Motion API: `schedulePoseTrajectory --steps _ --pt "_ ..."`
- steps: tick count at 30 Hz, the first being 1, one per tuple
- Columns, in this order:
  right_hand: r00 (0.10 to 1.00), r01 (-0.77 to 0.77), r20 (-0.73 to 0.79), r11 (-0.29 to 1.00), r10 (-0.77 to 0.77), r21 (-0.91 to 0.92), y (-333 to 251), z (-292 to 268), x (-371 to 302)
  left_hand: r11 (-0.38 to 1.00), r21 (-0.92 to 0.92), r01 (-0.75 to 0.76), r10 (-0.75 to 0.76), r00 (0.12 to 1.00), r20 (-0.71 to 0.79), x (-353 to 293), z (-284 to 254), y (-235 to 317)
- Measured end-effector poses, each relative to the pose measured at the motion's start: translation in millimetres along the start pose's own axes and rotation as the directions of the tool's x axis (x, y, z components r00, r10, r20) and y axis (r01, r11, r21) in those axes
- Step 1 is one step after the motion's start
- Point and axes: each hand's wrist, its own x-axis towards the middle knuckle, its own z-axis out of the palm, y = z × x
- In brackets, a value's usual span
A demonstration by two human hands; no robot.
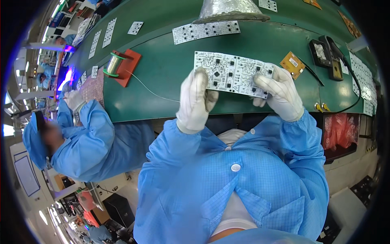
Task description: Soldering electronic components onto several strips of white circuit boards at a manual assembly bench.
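Observation:
A white circuit board (231, 75) with black square parts is held up above the near edge of the green bench. My left hand (195, 97), in a white glove, is closed on the board's left end. At its right end, my gloved right hand (279, 90) grips it with the thumb on the face. From a spool of solder wire (115, 65) on a red stand (130, 67), a thin wire runs to beside my left hand; whether the hand touches it I cannot tell. Beyond my right hand lies a small yellow-brown board (292, 66).
Behind the held board, another white board (206, 31) lies by a foil-covered cone (231, 10). A black soldering-iron stand (321, 53) with a cable is at the right, near stacked white boards (362, 83). A co-worker in blue (87, 138) sits at the left.

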Motion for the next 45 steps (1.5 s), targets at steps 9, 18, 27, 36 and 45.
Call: schedulePoseTrajectory --steps 9,18,27,36,45 --pt "0.608 0.397 0.032 0.268 -0.793 -0.878 1 36 -10 -0.286 0.806 -0.517 0.842 0.265 0.469 1 18 -6" --pt "0.94 0.163 -0.309 0.986 -0.143 0.039 7 21 -12 0.583 0.576 -0.573 0.57 0.794 0.214 -10 -2 3" --pt "0.806 0.519 0.075 0.64 -0.587 -0.567 16 13 -9 0.16 0.621 -0.767 0.761 0.497 0.418 1 -15 -7" --pt "0.779 0.362 -0.121 0.598 -0.616 -0.715 -9 -8 -3 0.428 0.656 -0.621 0.473 0.773 0.423 -9 -11 6" --pt "0.662 0.292 0.076 0.163 -0.745 -0.942 -17 -14 2 0.082 0.471 -0.878 0.737 0.371 0.564 8 -12 -5"
